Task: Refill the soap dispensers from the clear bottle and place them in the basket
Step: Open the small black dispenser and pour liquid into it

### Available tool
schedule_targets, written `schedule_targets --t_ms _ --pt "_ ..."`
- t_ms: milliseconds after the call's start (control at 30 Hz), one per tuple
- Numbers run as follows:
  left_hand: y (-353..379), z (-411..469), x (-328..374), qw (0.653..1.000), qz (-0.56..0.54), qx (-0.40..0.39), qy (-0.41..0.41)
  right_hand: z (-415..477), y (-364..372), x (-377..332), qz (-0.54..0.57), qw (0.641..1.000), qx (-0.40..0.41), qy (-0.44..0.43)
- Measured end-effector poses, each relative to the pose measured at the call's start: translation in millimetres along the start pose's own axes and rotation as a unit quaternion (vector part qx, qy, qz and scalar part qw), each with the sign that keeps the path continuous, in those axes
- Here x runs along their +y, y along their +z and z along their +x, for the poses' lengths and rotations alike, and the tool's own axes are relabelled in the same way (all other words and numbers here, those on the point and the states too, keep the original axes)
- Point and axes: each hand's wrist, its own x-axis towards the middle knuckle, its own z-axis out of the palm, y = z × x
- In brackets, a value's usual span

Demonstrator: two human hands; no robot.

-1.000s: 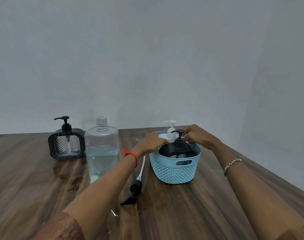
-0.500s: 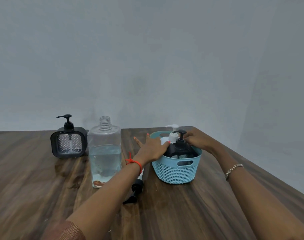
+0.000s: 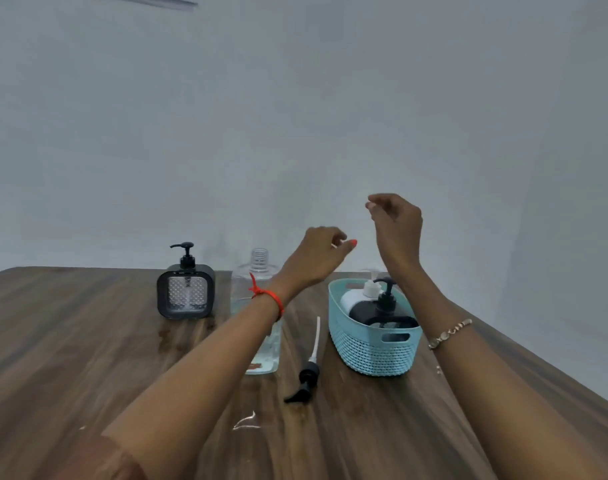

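A light blue basket (image 3: 372,355) stands right of centre on the wooden table and holds a black pump dispenser (image 3: 382,311) and a white one (image 3: 353,299) behind it. A square black dispenser (image 3: 186,296) stands upright at the back left. The clear bottle (image 3: 257,271), uncapped and partly filled, is behind my left forearm. Its black pump head with a white tube (image 3: 309,372) lies on the table. My left hand (image 3: 318,258) and my right hand (image 3: 396,225) hover above the basket, fingers loosely curled, holding nothing.
The wooden table (image 3: 70,358) shows wet patches near the square dispenser and a small spill (image 3: 247,422) near the front. A plain grey wall lies behind. The table's right edge runs diagonally past the basket.
Both hands have let go of the dispensers in the basket and risen above it. The camera has tilted so the table sits lower in view.
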Motion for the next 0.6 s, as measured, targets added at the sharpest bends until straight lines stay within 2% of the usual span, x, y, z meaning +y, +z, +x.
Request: schedule_targets --t_ms 167,333,500,533,600 --pt "-84 -21 10 0.993 -0.034 0.105 0.031 -26 50 -69 0.067 0.995 -0.032 -0.067" --pt "-147 -59 -36 0.981 -0.072 0.175 -0.04 -75 118 -102 0.082 0.986 -0.095 -0.107" --pt "-158 -95 -112 0.966 -0.02 0.207 -0.153 -133 191 -78 0.021 0.981 -0.188 -0.043" --pt "-156 -99 -129 0.963 -0.013 0.199 -0.182 -141 202 -68 0.001 0.978 -0.207 -0.016" --pt "-149 -103 -160 0.961 0.004 0.136 -0.241 -151 221 -44 -0.033 0.969 -0.24 0.047"
